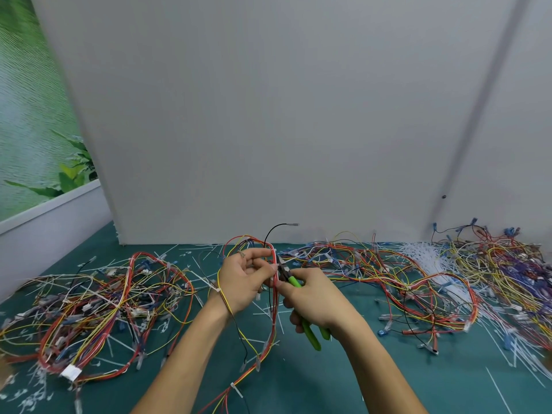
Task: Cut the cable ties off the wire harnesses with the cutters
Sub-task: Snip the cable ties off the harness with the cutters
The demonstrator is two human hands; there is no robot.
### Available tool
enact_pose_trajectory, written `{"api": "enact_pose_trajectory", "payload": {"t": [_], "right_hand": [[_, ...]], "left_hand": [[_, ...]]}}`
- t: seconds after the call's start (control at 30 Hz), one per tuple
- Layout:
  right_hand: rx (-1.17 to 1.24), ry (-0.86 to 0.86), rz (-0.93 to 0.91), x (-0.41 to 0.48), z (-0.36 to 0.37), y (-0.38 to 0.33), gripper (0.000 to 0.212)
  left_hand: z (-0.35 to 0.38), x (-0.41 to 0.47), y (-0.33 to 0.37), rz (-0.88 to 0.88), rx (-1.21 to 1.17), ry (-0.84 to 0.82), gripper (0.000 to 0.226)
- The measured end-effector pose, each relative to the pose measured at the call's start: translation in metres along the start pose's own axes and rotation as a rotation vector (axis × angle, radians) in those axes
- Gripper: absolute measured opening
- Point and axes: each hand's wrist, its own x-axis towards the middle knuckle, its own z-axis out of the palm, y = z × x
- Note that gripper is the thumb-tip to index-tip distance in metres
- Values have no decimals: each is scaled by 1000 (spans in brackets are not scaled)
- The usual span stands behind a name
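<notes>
My left hand (243,280) grips a red, yellow and black wire harness (273,300) and holds it upright above the green mat. My right hand (315,297) grips green-handled cutters (310,333). Their dark jaws (283,268) sit against the red wires just beside my left fingertips. A loop of the same harness arches over my left hand, and its lower run trails toward me with a white cable tie (237,389) on it. Whether a tie lies between the jaws is hidden.
A heap of tied harnesses (89,312) lies on the left of the mat (328,383). More tangled harnesses (403,282) and a bundle of white cable ties (430,258) spread across the right. Cut tie scraps litter the mat. A grey panel (268,130) stands right behind.
</notes>
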Motion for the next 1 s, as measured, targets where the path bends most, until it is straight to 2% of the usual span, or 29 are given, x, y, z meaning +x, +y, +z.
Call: {"api": "enact_pose_trajectory", "payload": {"t": [0.17,0.4,0.73,1.0], "right_hand": [[51,-60,41,0,0,-2,29],[4,-86,43,-1,-1,-1,26],[-97,-10,-23,2,-3,4,14],[40,-62,-12,0,0,-1,24]], "left_hand": [[0,0,-1,-2,-9,2,23],[2,1,-4,-15,2,-3,23],[0,-1,0,-6,-12,-11,24],[-1,2,0,-12,-5,0,24]]}}
